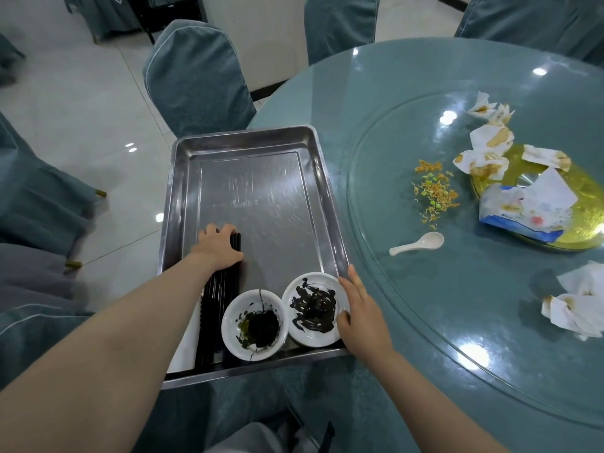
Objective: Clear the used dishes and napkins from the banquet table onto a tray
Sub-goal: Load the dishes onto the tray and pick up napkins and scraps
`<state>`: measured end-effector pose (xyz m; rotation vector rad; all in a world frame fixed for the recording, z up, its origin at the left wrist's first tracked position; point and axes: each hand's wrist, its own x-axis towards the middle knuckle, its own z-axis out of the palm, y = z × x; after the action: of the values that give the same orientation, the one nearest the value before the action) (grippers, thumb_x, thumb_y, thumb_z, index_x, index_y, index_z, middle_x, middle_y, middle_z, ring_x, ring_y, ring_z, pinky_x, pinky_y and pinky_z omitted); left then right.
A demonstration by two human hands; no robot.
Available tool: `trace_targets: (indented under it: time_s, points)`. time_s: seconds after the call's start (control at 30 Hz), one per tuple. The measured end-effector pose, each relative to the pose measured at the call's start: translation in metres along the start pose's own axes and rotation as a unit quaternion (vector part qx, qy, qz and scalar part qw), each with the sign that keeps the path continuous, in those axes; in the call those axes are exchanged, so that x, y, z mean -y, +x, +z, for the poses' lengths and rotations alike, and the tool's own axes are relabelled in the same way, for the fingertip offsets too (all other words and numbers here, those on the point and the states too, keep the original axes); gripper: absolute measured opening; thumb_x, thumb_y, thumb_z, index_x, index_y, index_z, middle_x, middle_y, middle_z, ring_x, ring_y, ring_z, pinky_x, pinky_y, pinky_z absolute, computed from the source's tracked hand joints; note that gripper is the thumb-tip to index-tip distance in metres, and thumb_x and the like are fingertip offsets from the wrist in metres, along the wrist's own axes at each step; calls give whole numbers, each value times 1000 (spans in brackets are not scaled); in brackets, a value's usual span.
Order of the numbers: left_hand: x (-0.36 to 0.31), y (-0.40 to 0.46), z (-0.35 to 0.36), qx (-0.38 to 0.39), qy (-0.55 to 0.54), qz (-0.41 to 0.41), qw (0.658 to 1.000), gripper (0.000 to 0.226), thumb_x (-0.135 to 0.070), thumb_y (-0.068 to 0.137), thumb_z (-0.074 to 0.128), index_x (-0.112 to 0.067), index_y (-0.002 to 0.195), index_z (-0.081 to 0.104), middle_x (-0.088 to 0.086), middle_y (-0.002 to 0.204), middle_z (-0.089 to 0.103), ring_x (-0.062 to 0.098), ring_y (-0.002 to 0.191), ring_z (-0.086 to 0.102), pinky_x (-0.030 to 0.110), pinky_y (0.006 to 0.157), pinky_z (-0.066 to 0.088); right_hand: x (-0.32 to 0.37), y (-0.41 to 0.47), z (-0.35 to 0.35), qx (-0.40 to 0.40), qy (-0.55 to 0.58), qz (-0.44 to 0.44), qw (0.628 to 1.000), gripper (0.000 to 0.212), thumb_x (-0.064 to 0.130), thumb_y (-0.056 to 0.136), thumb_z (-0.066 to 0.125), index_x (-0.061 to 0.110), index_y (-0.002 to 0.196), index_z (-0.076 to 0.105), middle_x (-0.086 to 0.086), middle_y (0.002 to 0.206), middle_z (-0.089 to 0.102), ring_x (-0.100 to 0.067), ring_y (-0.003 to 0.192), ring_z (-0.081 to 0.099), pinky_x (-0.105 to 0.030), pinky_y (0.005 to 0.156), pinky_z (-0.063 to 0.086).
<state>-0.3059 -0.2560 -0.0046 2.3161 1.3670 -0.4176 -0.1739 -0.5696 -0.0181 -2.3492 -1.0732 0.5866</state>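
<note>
A steel tray (pixel 261 188) lies at the table's left edge. In its near end sit a white bowl (pixel 255 323) and a white saucer (pixel 314 309), both smeared with dark sauce. A bundle of black chopsticks (pixel 217 308) lies along the tray's left side. My left hand (pixel 219 246) rests on the chopsticks' far ends, fingers curled over them. My right hand (pixel 361 310) touches the saucer's right rim, thumb on the rim, fingers straight along the tray's edge. On the table lie a white spoon (pixel 420 243) and stained napkins (pixel 483 148), with more crumpled napkins (pixel 575 305) nearer.
A glass turntable (pixel 376 178) carries scattered food crumbs (pixel 433 191), a tissue pack (pixel 526 207) and a gold centre disc (pixel 585 204). Covered chairs (pixel 196 76) stand round the table. One chair (pixel 36 197) is at my left.
</note>
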Motion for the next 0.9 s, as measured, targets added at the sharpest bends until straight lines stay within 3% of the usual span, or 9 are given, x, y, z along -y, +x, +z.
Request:
trace_targets:
  time_s: [0.2, 0.33, 0.47, 0.57, 0.7, 0.8, 0.9]
  points:
    - [3, -4, 2, -23, 27, 3, 999, 66, -42, 80, 65, -29, 137, 35, 9, 146, 24, 32, 136, 20, 51, 105, 33, 0, 0, -4, 9, 13, -2, 1000, 64, 12, 86, 47, 28, 146, 32, 20, 160, 0, -13, 113, 51, -34, 93, 46]
    - [11, -2, 5, 4, 18, 30, 999, 81, -44, 81, 63, -30, 149, 21, 4, 158, 12, 35, 144, 10, 52, 113, 28, -2, 0, -6, 14, 33, -15, 999, 62, 12, 86, 47, 30, 144, 34, 21, 160, 3, -11, 121, 47, -34, 98, 42]
    - [15, -4, 6, -30, 24, 47, 998, 69, -46, 85, 62, -25, 144, 33, 4, 151, 26, 34, 138, 23, 51, 105, 39, -10, 9, -10, -11, 86, -40, 995, 51, 15, 86, 49, 30, 135, 46, 12, 156, 28, -8, 135, 38, -37, 108, 36]
    - [14, -5, 5, -41, 29, 54, 997, 67, -48, 85, 63, -22, 141, 38, 5, 146, 31, 33, 135, 29, 50, 103, 41, -17, 22, -19, -72, 91, -35, 993, 44, 9, 90, 52, 18, 133, 53, 2, 144, 47, -14, 133, 42, -39, 112, 33]
    - [11, -1, 3, -22, 47, 53, 997, 76, -47, 84, 63, -21, 146, 28, 2, 157, 14, 37, 139, 23, 51, 106, 37, -27, 42, -43, -142, 61, -5, 988, 43, 0, 87, 51, 7, 129, 54, -7, 134, 55, -25, 126, 47, -38, 110, 35]
    - [11, 0, 4, -8, 55, 47, 997, 81, -47, 85, 60, -22, 150, 19, -1, 158, 16, 37, 140, 20, 51, 108, 35, -39, 60, -61, -121, -3, 26, 992, 48, -1, 85, 49, 6, 133, 50, -8, 138, 50, -29, 125, 46, -41, 106, 37]
    - [11, -1, 4, -19, 54, 45, 997, 76, -48, 86, 60, -19, 148, 26, 0, 155, 21, 34, 139, 22, 50, 105, 39, -48, 71, -71, -93, -118, 45, 988, 56, 1, 84, 49, 9, 139, 45, -8, 148, 41, -32, 124, 45, -45, 99, 41]
